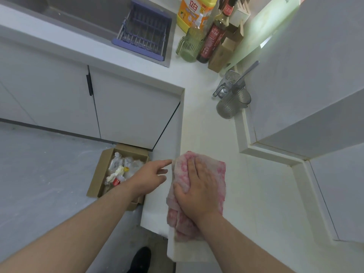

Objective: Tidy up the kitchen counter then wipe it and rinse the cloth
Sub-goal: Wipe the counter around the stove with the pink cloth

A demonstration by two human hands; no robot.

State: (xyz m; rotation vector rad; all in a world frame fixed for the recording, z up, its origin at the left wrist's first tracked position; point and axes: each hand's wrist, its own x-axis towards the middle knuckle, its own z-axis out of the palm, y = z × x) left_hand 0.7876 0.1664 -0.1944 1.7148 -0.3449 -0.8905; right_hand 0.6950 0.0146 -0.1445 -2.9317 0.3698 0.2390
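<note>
A pink and white cloth lies on the white counter near its front-left edge. My right hand presses flat on top of the cloth, fingers together, thumb curled over its left side. My left hand hovers just left of the counter edge, fingers apart, the index fingertip touching the cloth's upper-left corner. It holds nothing. The sink sits at the far left of the counter, with a blue dish rack across it.
At the back stand a yellow detergent bottle, a green glass mug, a dark sauce bottle and a brown carton. Two clear jugs with a utensil stand by the wall. A cardboard box of rubbish sits on the floor.
</note>
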